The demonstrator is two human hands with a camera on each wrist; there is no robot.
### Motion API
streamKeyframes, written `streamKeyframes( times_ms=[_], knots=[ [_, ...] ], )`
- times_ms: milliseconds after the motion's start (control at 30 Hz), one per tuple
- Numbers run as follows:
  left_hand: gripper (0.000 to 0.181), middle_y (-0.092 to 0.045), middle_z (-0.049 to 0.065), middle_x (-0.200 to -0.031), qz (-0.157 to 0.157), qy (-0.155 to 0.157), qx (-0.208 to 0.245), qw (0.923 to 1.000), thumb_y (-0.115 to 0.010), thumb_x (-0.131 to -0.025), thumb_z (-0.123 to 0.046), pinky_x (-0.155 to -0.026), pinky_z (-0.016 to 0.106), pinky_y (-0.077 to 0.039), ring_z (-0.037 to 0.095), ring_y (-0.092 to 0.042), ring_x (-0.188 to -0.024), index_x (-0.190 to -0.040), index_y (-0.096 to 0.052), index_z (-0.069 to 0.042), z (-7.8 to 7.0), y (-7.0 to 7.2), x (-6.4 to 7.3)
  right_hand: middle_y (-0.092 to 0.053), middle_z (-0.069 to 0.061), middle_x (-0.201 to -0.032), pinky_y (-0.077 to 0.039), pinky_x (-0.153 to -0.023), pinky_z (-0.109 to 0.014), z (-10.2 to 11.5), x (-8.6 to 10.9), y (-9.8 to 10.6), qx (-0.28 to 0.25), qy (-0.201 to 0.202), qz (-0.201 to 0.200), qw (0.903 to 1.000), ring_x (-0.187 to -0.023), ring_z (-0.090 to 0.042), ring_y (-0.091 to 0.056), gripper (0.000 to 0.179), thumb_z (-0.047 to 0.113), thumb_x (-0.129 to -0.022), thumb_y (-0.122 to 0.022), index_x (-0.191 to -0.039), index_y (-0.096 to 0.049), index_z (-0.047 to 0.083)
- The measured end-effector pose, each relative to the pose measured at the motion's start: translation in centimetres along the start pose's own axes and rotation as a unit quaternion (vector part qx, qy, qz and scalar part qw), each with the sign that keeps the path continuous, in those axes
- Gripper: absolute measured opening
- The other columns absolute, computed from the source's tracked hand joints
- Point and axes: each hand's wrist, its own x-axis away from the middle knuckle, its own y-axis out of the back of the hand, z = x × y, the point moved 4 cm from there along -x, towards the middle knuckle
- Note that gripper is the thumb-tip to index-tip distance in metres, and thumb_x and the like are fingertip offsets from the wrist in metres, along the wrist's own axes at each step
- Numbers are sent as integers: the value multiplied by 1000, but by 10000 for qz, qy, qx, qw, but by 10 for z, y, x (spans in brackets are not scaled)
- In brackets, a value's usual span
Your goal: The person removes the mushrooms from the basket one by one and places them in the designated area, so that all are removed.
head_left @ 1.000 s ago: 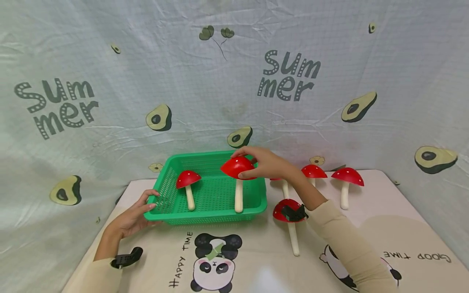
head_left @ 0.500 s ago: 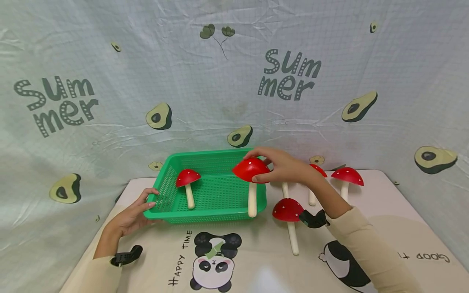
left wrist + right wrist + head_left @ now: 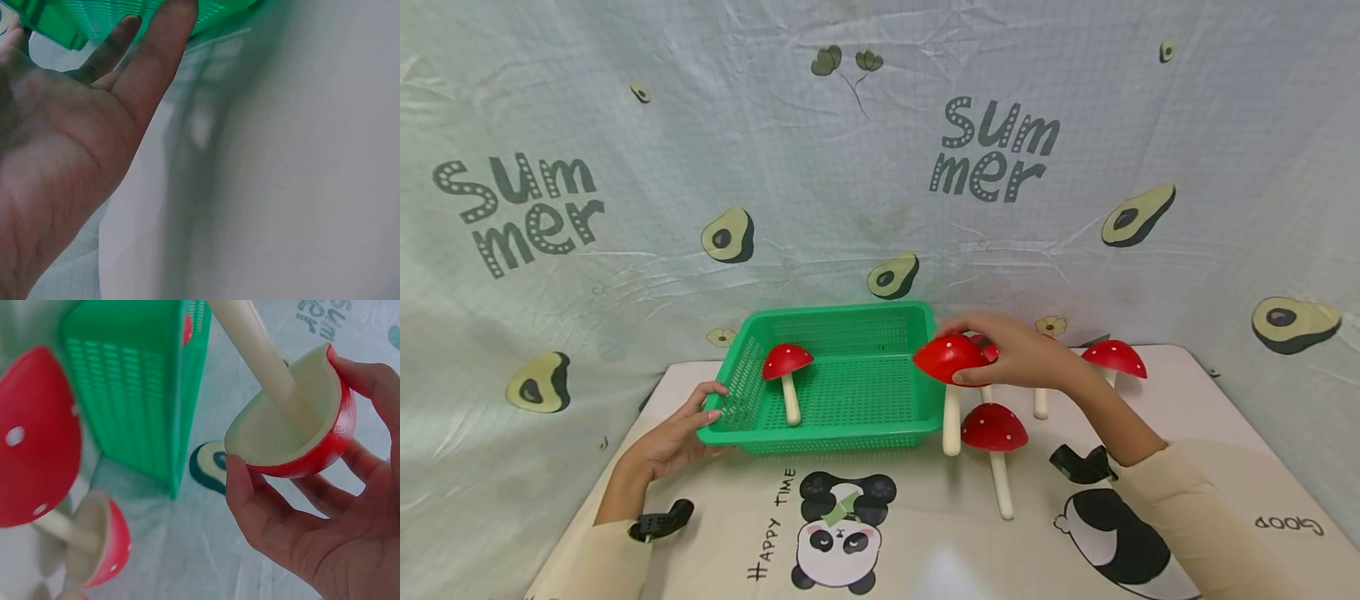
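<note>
My right hand (image 3: 1011, 354) grips a toy mushroom (image 3: 950, 360) by its red cap, with the pale stem hanging down just right of the green basket (image 3: 842, 438). In the right wrist view the thumb and fingers pinch the rim of the hollow cap (image 3: 294, 440). My left hand (image 3: 672, 440) holds the basket's left end, thumb at the rim; in the left wrist view fingers (image 3: 153, 65) reach beneath it. Inside the basket, toward its left, another white-dotted mushroom (image 3: 787, 362) leans tilted.
Close to the held stem, a mushroom (image 3: 995, 427) lies on the table. Behind my right hand are other mushrooms, partly hidden, one showing its stem (image 3: 1041, 402). Another mushroom (image 3: 1115, 358) sits farther right. A patterned curtain (image 3: 880, 167) hangs behind the table.
My right hand has carried the held mushroom rightward, from above the basket to beyond its right end. My left hand has stayed at the basket's left end.
</note>
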Motion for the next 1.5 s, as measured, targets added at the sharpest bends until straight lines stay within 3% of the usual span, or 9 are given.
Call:
streamKeyframes(
  times_ms=[267,467,733,1233,1500],
  knots=[
    [31,-2,22,-153,-150,104,-116,9998,-42,-109,-16,-96,50,-47,25,-50,-119,-125,-36,-42,2,-2,2,-58,-5,-131,-58,-83,-41,-16,25,5,219,-499,-92,9985,-120,-33,-53,59,27,-81,-85,-134,-58,22],
    [31,-4,21,-150,-147,37,-82,9999,-41,-109,-15,-94,41,-48,23,-49,-117,-125,-37,-41,1,-1,1,-57,-10,-132,-59,-80,-41,-23,47,13,376,-784,-247,9959,-121,-37,-52,60,26,-83,-84,-136,-57,20],
    [31,-10,18,-143,-1,-138,-130,9998,-39,-109,-12,-91,32,-49,16,-51,-112,-126,-36,-39,1,1,0,-61,-7,-125,-59,-77,-35,-36,69,21,485,-771,-493,9946,-115,-34,-57,59,25,-81,-85,-133,-59,20],
    [32,-5,18,-145,-13,-82,72,9999,-39,-109,-12,-92,35,-50,17,-52,-113,-125,-38,-41,1,-2,0,-59,-14,-132,-59,-69,-34,-53,99,24,580,-1212,-531,9895,-112,-39,-59,58,31,-82,-84,-133,-59,19],
    [33,-5,18,-146,-70,-39,95,9999,-40,-109,-13,-92,36,-49,17,-52,-113,-124,-39,-42,2,-1,-1,-59,-14,-132,-58,-73,-33,-58,110,25,566,-1150,-544,9903,-114,-36,-56,60,27,-81,-85,-135,-60,17]
  ],
)
